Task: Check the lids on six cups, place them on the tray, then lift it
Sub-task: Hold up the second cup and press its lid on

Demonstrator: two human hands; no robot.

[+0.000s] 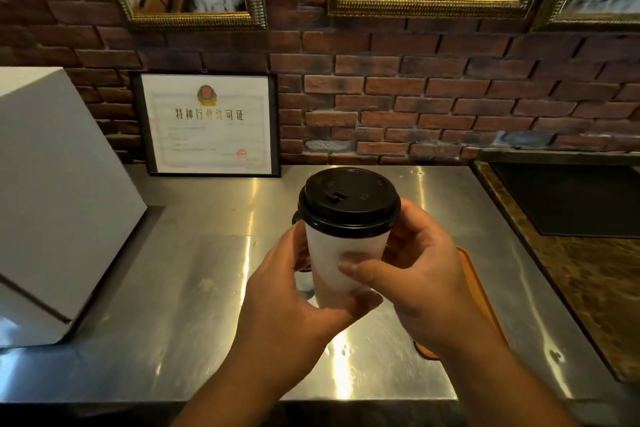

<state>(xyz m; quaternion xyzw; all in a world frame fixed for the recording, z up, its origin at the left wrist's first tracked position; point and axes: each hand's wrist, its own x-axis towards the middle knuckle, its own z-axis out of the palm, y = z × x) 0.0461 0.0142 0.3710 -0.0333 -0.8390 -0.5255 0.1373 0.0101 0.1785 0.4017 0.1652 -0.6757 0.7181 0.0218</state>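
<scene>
A white paper cup (pixel 329 253) with a black lid (pixel 349 203) is held up above the steel counter, in the middle of the view. My left hand (pixel 294 291) grips the cup's lower left side and base, thumb under it. My right hand (pixel 415 274) grips the right side, its thumb lying across the front of the cup. An orange-brown tray (pixel 479 291) lies on the counter under my right hand; only its right edge and a near corner show. Behind the held cup, the dark lid of another cup (pixel 296 218) peeks out at the left. Other cups are hidden.
The steel counter (pixel 194 288) runs from the brick wall to its front edge near me. A large white box (pixel 52 204) stands at the left. A framed certificate (pixel 207 125) leans on the wall. A dark inset surface (pixel 571 198) and a stone-patterned top lie at the right.
</scene>
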